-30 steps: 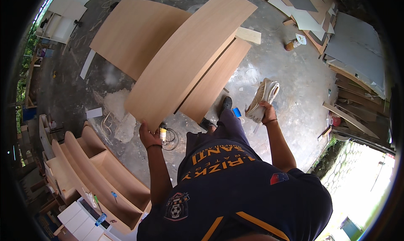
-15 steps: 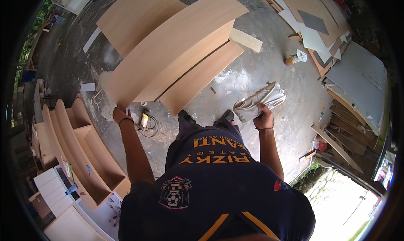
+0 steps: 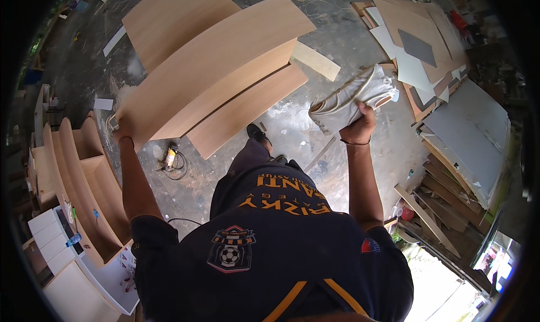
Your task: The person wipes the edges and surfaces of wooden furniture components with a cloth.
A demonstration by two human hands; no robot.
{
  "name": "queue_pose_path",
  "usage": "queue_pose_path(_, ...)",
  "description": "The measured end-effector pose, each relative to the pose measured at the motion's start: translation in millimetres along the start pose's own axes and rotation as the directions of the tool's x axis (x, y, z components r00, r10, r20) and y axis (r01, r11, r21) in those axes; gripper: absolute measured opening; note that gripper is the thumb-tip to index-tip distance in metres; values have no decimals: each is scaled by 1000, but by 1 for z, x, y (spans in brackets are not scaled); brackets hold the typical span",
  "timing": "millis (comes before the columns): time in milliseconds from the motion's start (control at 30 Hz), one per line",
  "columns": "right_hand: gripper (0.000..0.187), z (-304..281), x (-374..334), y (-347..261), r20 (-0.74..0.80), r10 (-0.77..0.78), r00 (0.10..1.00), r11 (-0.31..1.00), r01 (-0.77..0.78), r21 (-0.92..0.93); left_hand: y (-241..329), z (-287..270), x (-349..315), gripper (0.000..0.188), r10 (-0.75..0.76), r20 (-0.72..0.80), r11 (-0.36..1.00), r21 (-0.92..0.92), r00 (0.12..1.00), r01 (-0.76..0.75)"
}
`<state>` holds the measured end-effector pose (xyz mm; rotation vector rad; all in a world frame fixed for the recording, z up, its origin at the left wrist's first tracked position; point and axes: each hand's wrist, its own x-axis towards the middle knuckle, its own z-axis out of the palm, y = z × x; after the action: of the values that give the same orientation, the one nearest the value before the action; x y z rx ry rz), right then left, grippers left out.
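A light-brown wood furniture piece with a long curved top panel (image 3: 219,52) stands on the floor in front of me. My left hand (image 3: 123,132) is at the panel's near left end, gripping its edge, with the fingers partly hidden. In my right hand (image 3: 358,126), raised on the right, is a bunched whitish cloth (image 3: 351,99). The fingers are closed on its near side, and the cloth is apart from the furniture.
A yellow corded power tool (image 3: 170,157) lies on the floor near my left arm. Curved wooden shelving (image 3: 93,192) stands at the left. Sheet offcuts (image 3: 416,46) and a large grey board (image 3: 469,139) are stacked at the right. A pale plank (image 3: 316,61) lies beyond the furniture.
My left hand has moved left and farther along the panel's end. My right hand has lifted the cloth up and outward. My feet have shifted, one stepping forward.
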<state>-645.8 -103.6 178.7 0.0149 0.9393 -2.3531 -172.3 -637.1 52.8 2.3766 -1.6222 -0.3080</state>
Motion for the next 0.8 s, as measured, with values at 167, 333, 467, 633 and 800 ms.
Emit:
queue_pose_path(167, 59, 20, 58, -25, 18, 64, 998, 979, -60, -193, 65, -14, -107, 88, -71, 53, 995, 76, 996, 67)
queue_pose_path(333, 53, 61, 110, -41, 434, 89, 897, 335, 383, -861, 77, -48, -127, 82, -177, 49, 979, 109, 983, 171)
queue_pose_path(467, 42, 127, 168, -38, 833, 470, 291, -329, 934, -140, 86, -49, -125, 84, -230, 70, 970, 95, 971, 223)
queue_pose_path(633, 37, 138, 268, 4, 544, 836, -72, -68, 970, 234, 74, -38, -114, 84, -234, 71, 966, 130, 970, 223)
queue_pose_path(800, 33, 147, 314, 41, 313, 898, -309, 228, 936, 268, 47, -26, -97, 83, -273, 43, 953, 151, 961, 264)
